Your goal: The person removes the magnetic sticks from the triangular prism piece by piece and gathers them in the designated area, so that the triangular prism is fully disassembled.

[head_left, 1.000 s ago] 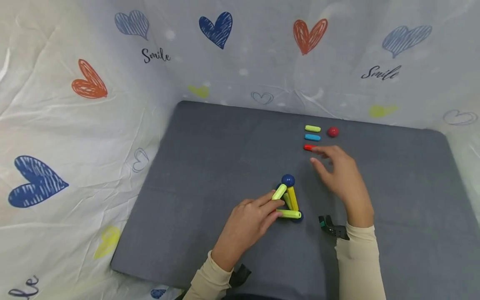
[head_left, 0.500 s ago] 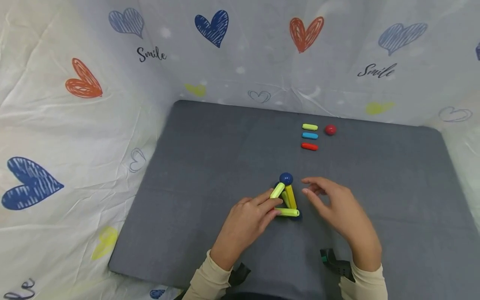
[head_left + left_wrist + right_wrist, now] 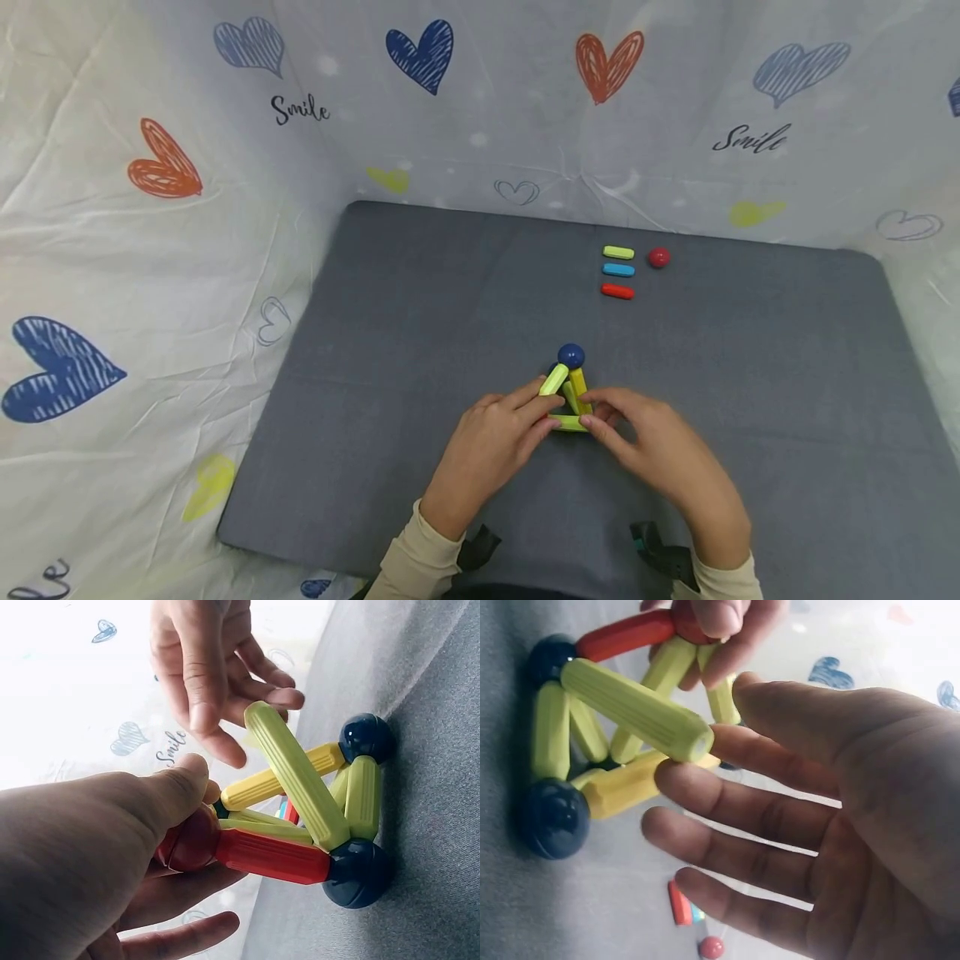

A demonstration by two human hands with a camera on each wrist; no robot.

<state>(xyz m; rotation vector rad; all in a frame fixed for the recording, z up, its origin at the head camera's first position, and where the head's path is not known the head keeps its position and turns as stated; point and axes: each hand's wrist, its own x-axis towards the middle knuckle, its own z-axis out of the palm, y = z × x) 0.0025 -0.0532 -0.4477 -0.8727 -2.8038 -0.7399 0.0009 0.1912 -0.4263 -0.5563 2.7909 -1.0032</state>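
Observation:
A magnetic frame of lime, yellow and red rods joined by balls stands on the grey table; a dark blue ball tops it in the head view. My left hand pinches its red ball, from which a red rod runs to a blue ball. One lime rod juts out from that corner with its end free. Beside this end is my right hand, fingers spread and loosely bent. Its fingertips are close to the rod; whether they touch it I cannot tell.
Behind the frame lie a lime rod, a blue rod and a red rod in a column, with a red ball to their right. A cloth printed with hearts hangs along the table's back and left edges.
My right hand has come back from the loose red rod to the right side of the frame. That rod stays where it was. My left hand keeps its hold on the frame.

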